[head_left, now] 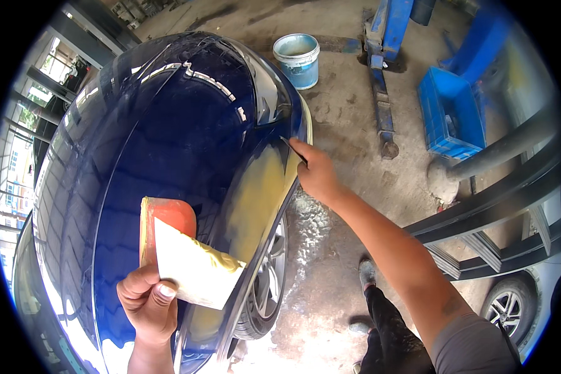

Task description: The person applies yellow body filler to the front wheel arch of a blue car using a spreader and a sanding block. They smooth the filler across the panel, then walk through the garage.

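Observation:
My left hand (pixel 147 305) is closed on a pale, flat putty board (pixel 193 265) and an orange-red plastic spreader (pixel 173 215) behind it. A ridge of yellow putty (pixel 221 257) lies along the board's upper right edge. My right hand (pixel 318 176) pinches a thin, dark-edged blade (pixel 286 142), seen nearly edge-on; its exact kind cannot be made out. The blade's tip meets or hovers at the fender's edge, just below the headlight (pixel 268 93). Dull yellow filler (pixel 255 193) covers a wide patch on the dark blue car's fender, left of my right hand.
The glossy blue hood (pixel 162 124) fills the left side. Past the front bumper stands a blue bucket (pixel 297 61). A blue lift arm (pixel 380 93), a blue crate (pixel 449 118) and dark curved panels (pixel 498 206) are on the right. My legs (pixel 386 330) are beside the front wheel (pixel 268 280).

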A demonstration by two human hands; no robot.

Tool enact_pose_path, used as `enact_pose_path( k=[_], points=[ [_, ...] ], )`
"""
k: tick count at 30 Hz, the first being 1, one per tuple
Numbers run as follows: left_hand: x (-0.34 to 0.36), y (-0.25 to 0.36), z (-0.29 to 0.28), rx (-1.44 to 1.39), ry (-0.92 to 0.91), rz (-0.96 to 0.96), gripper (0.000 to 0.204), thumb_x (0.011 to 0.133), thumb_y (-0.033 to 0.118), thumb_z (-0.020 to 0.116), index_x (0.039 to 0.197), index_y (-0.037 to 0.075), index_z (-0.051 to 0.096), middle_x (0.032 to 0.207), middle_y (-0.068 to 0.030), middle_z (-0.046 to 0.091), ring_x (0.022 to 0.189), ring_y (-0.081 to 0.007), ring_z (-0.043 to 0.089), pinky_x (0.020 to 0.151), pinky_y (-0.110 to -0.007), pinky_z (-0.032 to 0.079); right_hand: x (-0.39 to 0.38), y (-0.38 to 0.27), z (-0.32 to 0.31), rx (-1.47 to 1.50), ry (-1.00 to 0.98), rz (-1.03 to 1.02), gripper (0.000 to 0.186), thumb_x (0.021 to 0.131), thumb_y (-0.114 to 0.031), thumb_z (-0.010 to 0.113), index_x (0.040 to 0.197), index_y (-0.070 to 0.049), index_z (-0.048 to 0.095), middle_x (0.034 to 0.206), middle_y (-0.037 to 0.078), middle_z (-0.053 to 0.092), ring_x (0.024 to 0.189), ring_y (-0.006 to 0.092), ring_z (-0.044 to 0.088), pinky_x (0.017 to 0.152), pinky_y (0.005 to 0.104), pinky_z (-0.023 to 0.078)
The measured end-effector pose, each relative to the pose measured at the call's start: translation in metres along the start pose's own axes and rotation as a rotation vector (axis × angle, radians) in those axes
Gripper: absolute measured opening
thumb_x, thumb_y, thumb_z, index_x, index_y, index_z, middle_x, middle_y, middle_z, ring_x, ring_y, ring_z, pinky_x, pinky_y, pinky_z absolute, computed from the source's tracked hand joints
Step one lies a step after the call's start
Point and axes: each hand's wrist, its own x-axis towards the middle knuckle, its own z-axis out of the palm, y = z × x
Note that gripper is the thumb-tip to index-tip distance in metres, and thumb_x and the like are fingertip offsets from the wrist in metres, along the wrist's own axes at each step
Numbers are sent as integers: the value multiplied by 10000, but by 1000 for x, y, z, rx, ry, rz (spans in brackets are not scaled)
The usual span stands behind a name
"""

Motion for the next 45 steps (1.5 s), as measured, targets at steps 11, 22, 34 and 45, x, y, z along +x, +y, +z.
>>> enact_pose_path(
  k=[11,22,34,45],
  points=[
    [-2,-1,-6,13,-72,6,248,919,113,722,1150,24,705,1196,-117,704,1061,-164,654,986,-309,469,-104,-87,68,14,67,-137,500,759,124,588,1239,-17,587,1017,161,626,970,360,603,862,449,465],
    [-4,-2,1,3,42,12,252,889,115,753,1077,-44,698,1090,-151,732,969,-146,655,941,-300,471,-189,-147,89,-70,-189,-155,557,680,90,648,1213,-64,603,964,64,603,981,287,541,899,446,394],
    [1,6,15,-52,-162,-89,117,833,11,771,918,-55,724,879,-146,752,781,-162,703,739,-280,541,-151,-200,-48,794,-464,107,535,924,28,455,1458,42,442,1234,146,654,931,92,609,803,267,478],
    [12,27,-13,-120,-245,-143,130,970,66,654,1040,-24,718,900,-32,713,840,-77,628,745,-247,504,-176,-124,-45,124,-593,310,431,890,-49,625,1316,-8,575,1199,85,643,1006,187,616,925,342,479]
  ],
)
